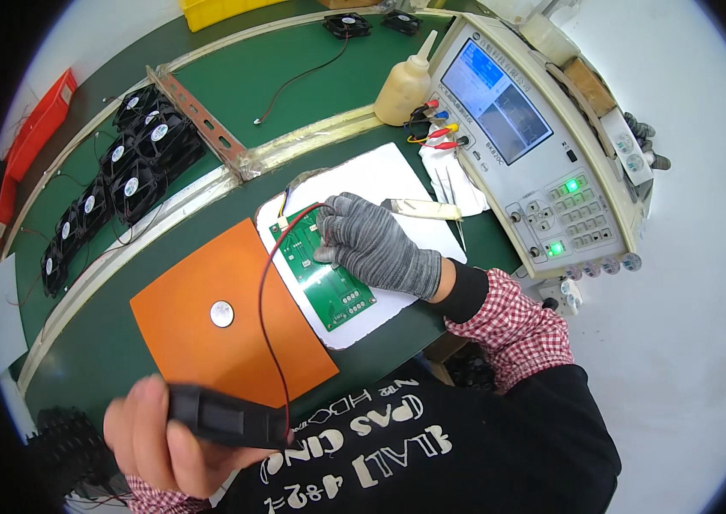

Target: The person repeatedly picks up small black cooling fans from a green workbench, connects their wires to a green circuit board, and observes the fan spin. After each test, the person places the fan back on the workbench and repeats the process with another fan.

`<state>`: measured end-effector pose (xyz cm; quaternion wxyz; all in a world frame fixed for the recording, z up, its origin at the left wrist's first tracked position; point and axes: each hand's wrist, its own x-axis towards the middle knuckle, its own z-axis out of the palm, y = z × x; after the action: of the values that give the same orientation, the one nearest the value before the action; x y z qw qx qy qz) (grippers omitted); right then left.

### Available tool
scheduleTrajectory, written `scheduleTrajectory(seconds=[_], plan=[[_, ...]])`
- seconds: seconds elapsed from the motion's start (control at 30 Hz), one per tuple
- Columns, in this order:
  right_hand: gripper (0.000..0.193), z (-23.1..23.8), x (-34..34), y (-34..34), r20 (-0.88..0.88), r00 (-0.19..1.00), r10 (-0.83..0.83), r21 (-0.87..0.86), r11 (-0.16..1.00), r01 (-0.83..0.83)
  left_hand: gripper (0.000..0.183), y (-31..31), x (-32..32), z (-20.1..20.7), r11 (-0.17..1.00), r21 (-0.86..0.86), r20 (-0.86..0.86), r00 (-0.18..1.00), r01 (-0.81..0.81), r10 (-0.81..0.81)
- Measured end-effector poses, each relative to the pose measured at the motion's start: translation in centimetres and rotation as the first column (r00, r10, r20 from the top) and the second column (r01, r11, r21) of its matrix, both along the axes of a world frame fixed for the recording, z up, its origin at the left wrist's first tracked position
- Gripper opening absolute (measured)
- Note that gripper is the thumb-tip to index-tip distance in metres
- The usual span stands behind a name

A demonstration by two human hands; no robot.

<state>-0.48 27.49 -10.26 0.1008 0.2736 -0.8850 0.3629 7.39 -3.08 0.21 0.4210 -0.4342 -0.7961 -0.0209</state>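
Note:
My left hand [161, 441], bare and slightly blurred, grips a black cooling fan [221, 417] edge-on at the lower left. From the fan a red and black cable [262, 308] arcs up to a green circuit board [318, 278]. My right hand [376, 244], in a grey knit glove with bare fingertips, rests over the board's upper right part. Its fingers close on the cable's far end, and the plug there is hidden beneath them. The board lies on a white pad [397, 167]. Another small lead [284, 206] joins its upper left corner.
An orange mat [200, 300] carries a round silver disc [221, 313]. At right stands a test instrument [534, 146] with a lit screen and clip leads. A squeeze bottle [404, 90] and a taped tool [425, 209] sit nearby. Several black fans [127, 154] lie beyond a metal rail [200, 120].

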Motion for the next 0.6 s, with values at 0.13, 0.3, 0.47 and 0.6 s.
scheduleTrajectory(seconds=[0.13, 0.3, 0.47, 0.6], plan=[[0.021, -0.4, 0.0, 0.4, -0.068, 0.998, 0.002, 0.038, 0.999, 0.000, 0.096, 3.1, -3.8, 1.2, 0.976, 0.051, 0.401, 0.891, 0.211, -0.214], [0.020, -0.2, 0.6, 0.1, -0.179, 0.984, -0.017, 0.024, 0.999, 0.021, 0.068, 9.3, -16.1, -1.5, 0.911, 0.189, 0.018, 0.927, 0.365, -0.375], [0.020, -0.8, 0.1, 0.0, -0.066, 0.979, -0.191, -0.360, 0.920, 0.155, 0.046, 4.7, -21.2, -5.5, 0.918, 0.186, 0.266, 0.918, -0.349, 0.295], [0.018, 0.3, 0.7, -0.8, 0.011, 0.970, -0.241, -0.394, 0.891, 0.226, 0.041, -1.3, -21.8, -7.2, 0.906, -0.006, 0.296, 0.865, -0.422, 0.405]])
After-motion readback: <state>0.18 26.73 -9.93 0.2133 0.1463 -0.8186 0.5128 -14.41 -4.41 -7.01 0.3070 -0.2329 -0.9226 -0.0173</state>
